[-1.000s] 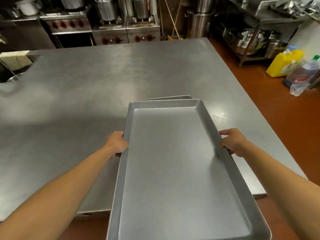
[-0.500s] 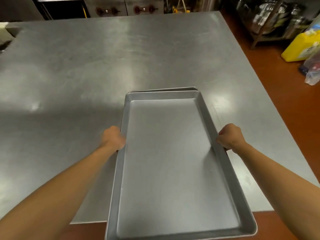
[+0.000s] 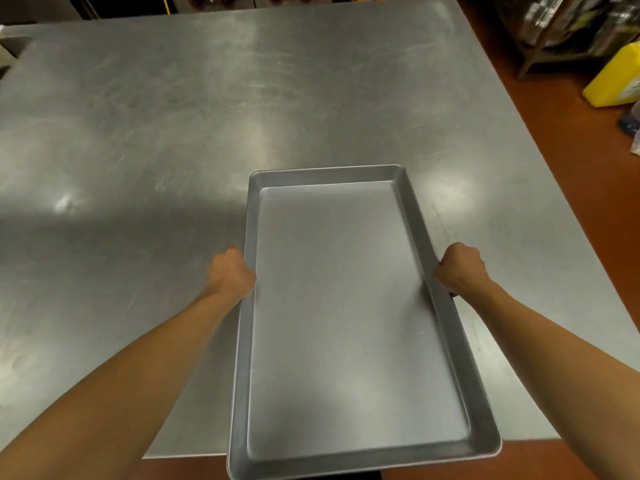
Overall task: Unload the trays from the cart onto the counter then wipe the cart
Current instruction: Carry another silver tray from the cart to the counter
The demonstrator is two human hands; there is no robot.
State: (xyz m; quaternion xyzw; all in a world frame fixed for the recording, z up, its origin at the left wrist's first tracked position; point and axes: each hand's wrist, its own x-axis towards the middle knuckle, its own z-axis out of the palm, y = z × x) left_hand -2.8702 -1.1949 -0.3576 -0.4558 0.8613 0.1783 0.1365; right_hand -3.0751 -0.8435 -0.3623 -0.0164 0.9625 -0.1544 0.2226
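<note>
Head view: left hand (image 3: 231, 276) and right hand (image 3: 460, 268) clamped on tray (image 3: 349, 306) rims above counter (image 3: 173, 133); overhanging near end could tip off.

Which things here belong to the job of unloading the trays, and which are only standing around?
Belong to the job:
tray, gripped on its long sides by the left hand and the right hand
counter, under the tray's far part

Only standing around:
yellow jug on the floor
metal rack behind it
</note>
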